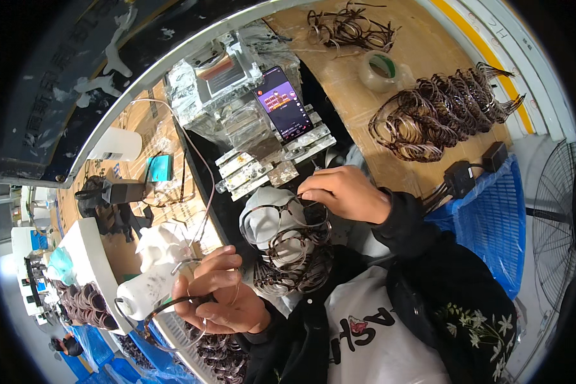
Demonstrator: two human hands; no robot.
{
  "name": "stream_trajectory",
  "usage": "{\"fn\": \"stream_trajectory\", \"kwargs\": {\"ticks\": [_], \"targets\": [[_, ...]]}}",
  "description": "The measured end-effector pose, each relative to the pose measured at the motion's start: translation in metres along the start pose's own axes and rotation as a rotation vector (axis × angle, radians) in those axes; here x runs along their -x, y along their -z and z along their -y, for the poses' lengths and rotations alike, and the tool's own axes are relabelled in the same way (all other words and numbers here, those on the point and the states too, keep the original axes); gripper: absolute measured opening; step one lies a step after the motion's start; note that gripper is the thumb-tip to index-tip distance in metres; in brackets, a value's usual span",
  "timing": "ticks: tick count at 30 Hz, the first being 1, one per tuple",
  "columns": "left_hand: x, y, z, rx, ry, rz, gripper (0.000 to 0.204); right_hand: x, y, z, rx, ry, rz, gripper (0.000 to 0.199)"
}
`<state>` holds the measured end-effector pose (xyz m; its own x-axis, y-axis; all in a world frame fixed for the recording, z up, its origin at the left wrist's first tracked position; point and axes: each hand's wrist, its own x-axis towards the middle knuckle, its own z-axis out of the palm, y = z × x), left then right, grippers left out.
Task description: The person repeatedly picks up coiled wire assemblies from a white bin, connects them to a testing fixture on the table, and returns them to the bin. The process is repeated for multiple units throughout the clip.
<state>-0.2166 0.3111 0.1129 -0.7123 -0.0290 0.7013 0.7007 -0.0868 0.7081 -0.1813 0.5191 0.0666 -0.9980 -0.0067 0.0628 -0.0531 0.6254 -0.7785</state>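
Note:
My left hand (221, 297) is closed on a dark eyeglass frame (148, 326), held out to the left with its rims hanging below the fingers. With thumb and fingertips, my right hand (349, 195) pinches the edge of another tortoiseshell eyeglass frame (260, 208). That one is at the upper end of a heap of similar brown frames (293, 272) lying on grey cloth in my lap. Behind the right hand stands a slotted metal machine table (246, 176), and a phone (285, 105) with a lit screen leans on it.
At right, a long stack of brown frames (438, 118), a tape roll (377, 69) and loose dark strips (352, 29) lie on the cardboard-covered bench. A blue crate (486, 224) and a fan (553, 217) stand beside me. Left are a white bottle (141, 294) and a thin hose (205, 169).

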Motion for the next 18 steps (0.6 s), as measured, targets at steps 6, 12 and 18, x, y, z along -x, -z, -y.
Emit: {"fn": "stream_trajectory", "kwargs": {"ticks": [6,12,18], "targets": [[0.004,0.011,0.005,-0.061,0.100,-0.100,0.046,-0.014,0.039,-0.002,-0.498,0.263,-0.467,0.014],[0.007,0.011,0.012,-0.099,0.280,-0.110,0.050,-0.100,-0.006,-0.027,-0.984,0.168,-0.620,0.018],[0.004,0.016,0.020,0.125,0.454,-0.170,0.075,-0.120,-0.021,-0.034,-0.971,0.165,-0.644,0.018]]}}
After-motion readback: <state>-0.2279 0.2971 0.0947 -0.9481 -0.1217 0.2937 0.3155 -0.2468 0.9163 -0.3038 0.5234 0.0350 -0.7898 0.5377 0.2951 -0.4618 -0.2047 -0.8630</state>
